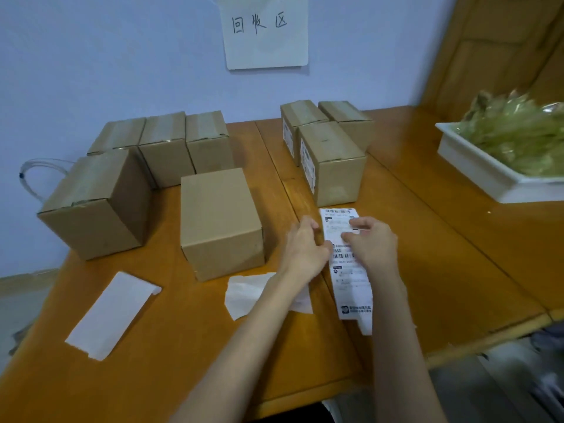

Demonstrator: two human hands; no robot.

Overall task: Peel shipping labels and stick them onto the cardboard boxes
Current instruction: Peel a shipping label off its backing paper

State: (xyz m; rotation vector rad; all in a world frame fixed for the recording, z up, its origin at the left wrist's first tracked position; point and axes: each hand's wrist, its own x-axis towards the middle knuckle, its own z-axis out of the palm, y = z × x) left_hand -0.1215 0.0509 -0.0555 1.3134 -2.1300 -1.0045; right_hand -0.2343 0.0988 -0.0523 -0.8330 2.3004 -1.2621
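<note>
Here the label stack lay flat on the table, right of centre in the frame, its long axis running from the lower edge up toward the labelled boxes just above its top end. Both hands sat on its upper half. The left hand was at the stack's left edge, fingers curled in; it looked to be pinching that edge, though the contact itself was hidden behind the knuckles. The right hand covered the right side, fingertips bent down onto the printed face, apparently pinning or picking at the top label. No corner was visibly lifted; peel judged not yet started or only just begun.

Key relation: the plain box, judged the next target, stood just left of the left hand, so a peeled label would travel leftward, across its own short axis. The left hand was the nearer one.

Further left and up, four more plain boxes waited. Two spent backing sheets lay at lower left and beneath the left forearm. A white tray of greens sat at the right edge, well apart.
</note>
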